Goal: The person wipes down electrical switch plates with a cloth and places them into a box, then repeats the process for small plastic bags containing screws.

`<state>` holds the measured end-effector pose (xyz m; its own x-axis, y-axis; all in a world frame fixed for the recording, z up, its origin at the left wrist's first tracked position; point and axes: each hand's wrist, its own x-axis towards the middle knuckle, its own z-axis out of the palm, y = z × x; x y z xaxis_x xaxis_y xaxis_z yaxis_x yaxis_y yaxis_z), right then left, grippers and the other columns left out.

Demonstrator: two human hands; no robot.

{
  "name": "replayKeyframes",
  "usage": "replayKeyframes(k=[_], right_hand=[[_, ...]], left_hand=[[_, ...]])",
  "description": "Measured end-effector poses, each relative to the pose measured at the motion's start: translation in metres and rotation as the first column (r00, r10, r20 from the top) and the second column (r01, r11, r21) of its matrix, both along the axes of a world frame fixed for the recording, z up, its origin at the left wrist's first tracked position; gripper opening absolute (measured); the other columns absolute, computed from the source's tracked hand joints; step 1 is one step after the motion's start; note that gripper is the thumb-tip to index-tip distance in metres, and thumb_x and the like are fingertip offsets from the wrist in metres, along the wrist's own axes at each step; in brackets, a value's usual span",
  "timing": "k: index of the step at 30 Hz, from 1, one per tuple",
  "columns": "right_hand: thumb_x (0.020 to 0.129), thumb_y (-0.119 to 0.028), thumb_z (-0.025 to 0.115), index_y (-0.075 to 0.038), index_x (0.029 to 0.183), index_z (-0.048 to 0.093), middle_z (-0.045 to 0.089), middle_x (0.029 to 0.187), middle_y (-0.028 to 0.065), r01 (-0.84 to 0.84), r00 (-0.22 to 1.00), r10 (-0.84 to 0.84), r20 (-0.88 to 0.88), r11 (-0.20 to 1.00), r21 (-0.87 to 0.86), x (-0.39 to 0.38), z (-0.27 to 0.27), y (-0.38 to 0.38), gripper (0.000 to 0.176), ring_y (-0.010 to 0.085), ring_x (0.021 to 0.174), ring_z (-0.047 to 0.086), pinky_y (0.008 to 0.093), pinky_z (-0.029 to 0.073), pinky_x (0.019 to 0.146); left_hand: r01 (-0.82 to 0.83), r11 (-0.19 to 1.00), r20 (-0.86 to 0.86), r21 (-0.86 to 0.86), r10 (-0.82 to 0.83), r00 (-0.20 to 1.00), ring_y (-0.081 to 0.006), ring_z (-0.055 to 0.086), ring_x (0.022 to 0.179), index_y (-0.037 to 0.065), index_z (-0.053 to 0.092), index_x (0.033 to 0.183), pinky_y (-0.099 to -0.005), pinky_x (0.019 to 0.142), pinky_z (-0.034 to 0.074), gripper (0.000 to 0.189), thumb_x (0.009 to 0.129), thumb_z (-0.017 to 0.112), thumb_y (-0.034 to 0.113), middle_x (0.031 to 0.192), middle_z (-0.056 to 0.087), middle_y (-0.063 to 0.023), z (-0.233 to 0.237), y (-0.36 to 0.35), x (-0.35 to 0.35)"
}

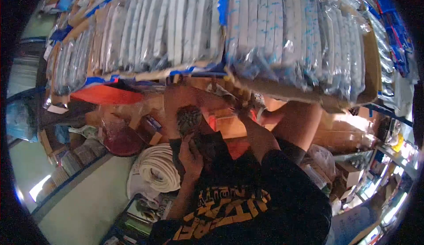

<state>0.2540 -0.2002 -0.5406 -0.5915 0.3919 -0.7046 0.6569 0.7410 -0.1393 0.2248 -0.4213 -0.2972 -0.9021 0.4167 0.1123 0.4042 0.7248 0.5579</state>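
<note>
My left hand point(191, 150) is closed around the lower end of a dark, rough-textured object point(188, 119), which rests against my bare leg left of centre. My right hand point(240, 108) reaches down between my knees, below the edge of the boxes. It is close to a small pale patterned item point(257, 99), but its fingers are dim and blurred, and I cannot make out whether they hold anything.
Cardboard boxes point(371, 64) of plastic-wrapped white packs span the top. A red sheet point(107, 94) lies beneath them. A coil of white hose point(160, 167) is at my left beside a dark red bowl point(121, 141). Crowded shelves stand at the right.
</note>
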Motion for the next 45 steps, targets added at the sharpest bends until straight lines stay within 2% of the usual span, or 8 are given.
replayKeyframes(k=[11,15,25,28,30,32,35,45], right_hand=[[0.092,-0.017,0.053,-0.003,0.114,0.050,0.054,0.109,0.0072,-0.152,0.988,0.153,0.011,0.988,-0.030,-0.018,-0.022,0.010,0.026,0.0188,0.104,0.053,0.0303,0.042,0.091],[0.091,-0.018,0.053,-0.003,0.114,0.051,0.055,0.109,0.0075,-0.182,0.983,0.183,0.005,0.982,-0.043,-0.018,-0.009,0.018,0.027,0.0195,0.105,0.053,0.0308,0.042,0.091],[0.090,-0.019,0.055,-0.003,0.115,0.053,0.058,0.109,0.0081,-0.092,0.964,0.019,-0.266,0.960,-0.263,-0.005,0.170,0.043,0.030,0.0215,0.106,0.055,0.0318,0.043,0.092],[0.094,-0.029,0.049,-0.004,0.116,0.051,0.062,0.101,0.0087,-0.044,0.461,-0.574,-0.676,0.747,-0.664,0.044,0.185,0.049,0.034,0.0242,0.100,0.059,0.0351,0.047,0.088],[0.093,-0.035,0.053,0.001,0.123,0.046,0.057,0.116,0.0156,0.105,0.404,-0.788,-0.465,0.545,-0.832,0.059,0.246,0.040,0.047,0.0252,0.113,0.054,0.0368,0.046,0.091],[0.095,-0.047,0.044,-0.008,0.133,0.040,0.051,0.126,0.0111,-0.212,0.079,-0.991,0.111,-0.126,-0.969,0.058,0.319,0.016,0.055,0.0278,0.116,0.050,0.0421,0.043,0.092],[0.096,-0.050,0.037,-0.008,0.138,0.034,0.044,0.133,0.0113,-0.253,0.046,-0.961,0.272,-0.275,-0.928,0.074,0.352,0.008,0.059,0.0294,0.122,0.044,0.0442,0.039,0.098],[0.098,-0.053,0.020,-0.007,0.139,0.032,0.041,0.137,0.0109,-0.228,0.017,-1.000,-0.001,-0.003,-0.974,0.073,0.397,0.000,0.063,0.0255,0.126,0.040,0.0366,0.033,0.106]], left_hand=[[0.023,0.999,-0.163,-0.023,-0.027,0.986,-0.0361,0.062,0.087,0.003,0.054,0.110,-0.0414,0.073,0.050,0.025,0.086,0.052,0.001,0.098,0.062,-0.0181,-0.017,0.007,0.002],[-0.027,0.996,0.118,-0.081,0.036,0.992,-0.0370,0.062,0.090,0.002,0.055,0.109,-0.0425,0.074,0.051,0.023,0.086,0.054,0.003,0.101,0.063,-0.0201,0.007,0.015,0.005],[0.072,0.943,-0.143,0.324,-0.027,0.989,-0.0297,0.058,0.062,0.000,0.057,0.109,-0.0380,0.055,0.045,0.023,0.098,0.043,0.015,0.081,0.060,-0.0158,0.025,0.035,-0.004],[0.047,0.928,0.038,0.370,-0.066,0.997,-0.0216,0.053,0.057,0.000,0.057,0.111,-0.0342,0.052,0.043,0.026,0.100,0.041,0.017,0.082,0.061,-0.0136,0.082,0.048,0.002],[0.135,0.884,-0.030,0.448,-0.136,0.990,-0.0171,0.050,0.056,-0.001,0.057,0.112,-0.0308,0.053,0.043,0.026,0.099,0.042,0.016,0.088,0.063,-0.0133,0.091,0.060,0.003],[0.214,0.798,-0.063,0.563,-0.217,0.974,-0.0179,0.056,0.063,-0.001,0.057,0.114,-0.0299,0.059,0.046,0.026,0.098,0.045,0.014,0.094,0.064,-0.0147,0.119,0.070,0.015],[0.279,0.736,-0.036,0.617,-0.327,0.944,-0.0258,0.064,0.086,-0.001,0.056,0.118,-0.0346,0.072,0.050,0.026,0.096,0.047,0.011,0.100,0.063,-0.0177,0.160,0.090,0.021],[0.775,0.625,-0.283,0.087,-0.731,0.621,-0.0349,0.043,0.123,0.011,0.042,0.137,-0.0615,0.108,0.016,0.054,0.085,0.057,0.014,0.133,0.048,-0.0126,0.209,0.137,0.014]])
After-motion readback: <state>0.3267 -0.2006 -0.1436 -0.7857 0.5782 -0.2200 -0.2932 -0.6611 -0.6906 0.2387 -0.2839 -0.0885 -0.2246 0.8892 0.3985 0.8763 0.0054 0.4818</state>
